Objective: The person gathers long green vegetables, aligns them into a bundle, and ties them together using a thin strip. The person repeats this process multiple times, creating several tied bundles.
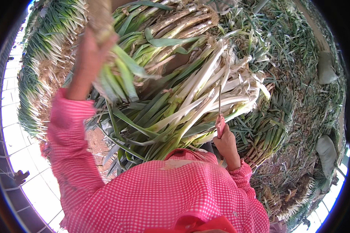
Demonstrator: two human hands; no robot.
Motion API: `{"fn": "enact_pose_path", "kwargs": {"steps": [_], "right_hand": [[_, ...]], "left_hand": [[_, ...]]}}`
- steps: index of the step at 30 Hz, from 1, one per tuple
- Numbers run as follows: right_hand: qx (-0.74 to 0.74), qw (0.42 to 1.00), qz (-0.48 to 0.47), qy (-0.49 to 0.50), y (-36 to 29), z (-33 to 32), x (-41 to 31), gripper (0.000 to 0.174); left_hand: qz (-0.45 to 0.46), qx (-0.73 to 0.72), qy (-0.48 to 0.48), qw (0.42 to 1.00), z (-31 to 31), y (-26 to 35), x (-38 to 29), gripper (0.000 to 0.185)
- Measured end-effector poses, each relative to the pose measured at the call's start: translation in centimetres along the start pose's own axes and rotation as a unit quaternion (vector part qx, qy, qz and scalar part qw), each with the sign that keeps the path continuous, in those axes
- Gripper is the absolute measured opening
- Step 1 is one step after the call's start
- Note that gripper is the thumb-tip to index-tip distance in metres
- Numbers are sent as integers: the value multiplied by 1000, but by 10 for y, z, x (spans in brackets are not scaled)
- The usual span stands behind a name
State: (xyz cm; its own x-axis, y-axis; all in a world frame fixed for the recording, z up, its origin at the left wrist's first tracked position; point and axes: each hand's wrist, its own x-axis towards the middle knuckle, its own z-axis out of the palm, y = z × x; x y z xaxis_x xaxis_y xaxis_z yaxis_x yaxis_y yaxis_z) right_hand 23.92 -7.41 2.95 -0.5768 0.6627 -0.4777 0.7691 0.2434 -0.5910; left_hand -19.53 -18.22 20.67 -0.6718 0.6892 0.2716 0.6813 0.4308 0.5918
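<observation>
Blurred by motion, my left hand (pixel 89 56) is raised at the upper left and closed around a bunch of leeks or large green onions (pixel 121 77). Green leaf ends of that bunch hang below the hand; its brownish end rises above. Near my lap, my right hand (pixel 227 144) grips a knife (pixel 220 125) by its pink handle, its thin blade pointing away from me. Beyond and left of the blade lies a heap of peeled white-stemmed leeks (pixel 198 90), leaves towards the lower left. Past it are unpeeled stalks with soil-brown skins (pixel 180 21).
Upright rows of leeks (pixel 51 32) line the left side. A bundle tied near its stem ends (pixel 259 145) lies right of my right hand. Cut leaf scraps (pixel 294 96) cover the ground at right, with pale bags (pixel 326 154) along the far edge. More leeks (pixel 297 201) stand lower right.
</observation>
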Motion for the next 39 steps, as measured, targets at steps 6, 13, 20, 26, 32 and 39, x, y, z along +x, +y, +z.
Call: {"fn": "enact_pose_path", "kwargs": {"steps": [6,13,20,26,32,39], "right_hand": [[36,998,3,50,3,-8,-23,40],[45,998,-2,32,6,-3,-30,33],[-21,996,15,-87,29,33,-57,32],[-46,992,46,-112,1,24,17,26],[-2,998,48,-35,-24,-10,55,39],[-59,990,-47,-117,23,47,-43,34]], "left_hand": [[97,-47,-78,991,-119,93,70,41],[-26,-220,-500,837,119,86,11,52],[-59,-93,-405,908,261,-24,-168,27],[-115,-88,-294,945,270,-29,-179,26],[-122,-81,-188,971,281,-32,-187,27],[-192,-81,-148,967,294,-43,-184,29]]}}
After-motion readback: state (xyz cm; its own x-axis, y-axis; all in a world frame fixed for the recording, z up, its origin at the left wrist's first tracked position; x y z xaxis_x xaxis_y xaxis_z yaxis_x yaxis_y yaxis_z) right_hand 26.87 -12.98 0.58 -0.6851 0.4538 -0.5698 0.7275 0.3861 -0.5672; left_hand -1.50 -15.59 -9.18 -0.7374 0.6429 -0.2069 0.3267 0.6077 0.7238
